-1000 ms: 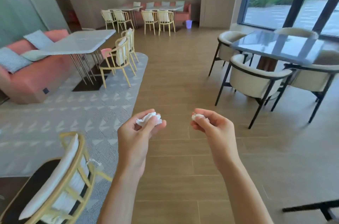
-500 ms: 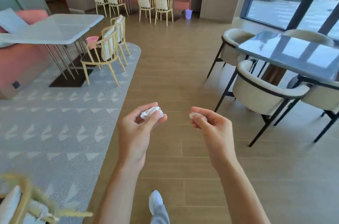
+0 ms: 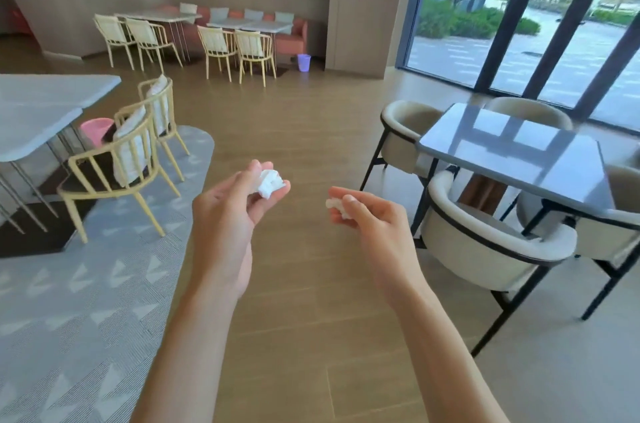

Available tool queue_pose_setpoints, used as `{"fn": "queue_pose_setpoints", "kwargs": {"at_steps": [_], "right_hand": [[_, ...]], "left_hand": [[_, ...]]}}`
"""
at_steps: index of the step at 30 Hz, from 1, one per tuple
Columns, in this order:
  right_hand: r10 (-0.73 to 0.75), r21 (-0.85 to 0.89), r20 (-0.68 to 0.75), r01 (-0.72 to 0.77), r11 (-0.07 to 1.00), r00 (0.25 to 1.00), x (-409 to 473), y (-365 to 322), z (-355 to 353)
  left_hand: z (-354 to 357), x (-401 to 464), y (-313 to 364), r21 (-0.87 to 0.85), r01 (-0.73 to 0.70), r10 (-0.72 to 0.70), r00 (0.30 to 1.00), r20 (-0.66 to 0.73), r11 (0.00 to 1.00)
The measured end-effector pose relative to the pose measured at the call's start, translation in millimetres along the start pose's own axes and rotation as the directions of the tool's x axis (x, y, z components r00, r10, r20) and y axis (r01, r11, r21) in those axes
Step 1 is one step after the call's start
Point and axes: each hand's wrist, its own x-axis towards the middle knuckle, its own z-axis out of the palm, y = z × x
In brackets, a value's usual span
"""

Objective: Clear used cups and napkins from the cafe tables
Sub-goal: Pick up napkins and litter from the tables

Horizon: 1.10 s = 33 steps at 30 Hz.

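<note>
Both hands are raised side by side over the wooden floor (image 3: pixel 311 131), well apart from each other. The left hand (image 3: pixel 232 214) pinches a crumpled white napkin (image 3: pixel 269 183) between thumb and fingertips. The right hand (image 3: pixel 372 221) curls its fingers round a smaller wad of napkin (image 3: pixel 335 205), mostly hidden by the thumb. A grey glossy surface (image 3: pixel 512 152) with cream armchairs (image 3: pixel 485 246) stands to the right. A pale surface (image 3: pixel 38 107) with yellow chairs (image 3: pixel 121 163) stands to the left on a patterned rug (image 3: pixel 69 301). A purple bin (image 3: pixel 304 62) stands by the far wall.
</note>
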Motion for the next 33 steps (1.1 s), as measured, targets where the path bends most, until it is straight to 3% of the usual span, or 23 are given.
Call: {"fn": "queue_pose_setpoints", "kwargs": {"at_steps": [6,12,20,33], "right_hand": [[-0.026,0.05,-0.006,0.026,0.998,1.0,150.0,14.0,16.9],[-0.088,0.05,-0.006,0.088,0.995,0.996,330.5,35.9,30.1],[-0.097,0.052,0.029,0.095,0.994,0.995,537.3,30.0,55.3],[-0.067,-0.015,0.065,0.068,0.998,0.996,850.2,105.4,189.7]], "left_hand": [[36.8,136.5,-41.8,-0.019,0.028,-0.028,1.0,0.002,0.999],[84.2,291.9,-97.0,0.084,-0.025,0.021,0.999,0.044,0.996],[134.6,480.1,-116.0,0.119,-0.05,0.053,0.998,-0.017,0.992],[110.2,816.8,-193.1,0.096,-0.006,0.013,0.997,-0.074,0.995]]}}
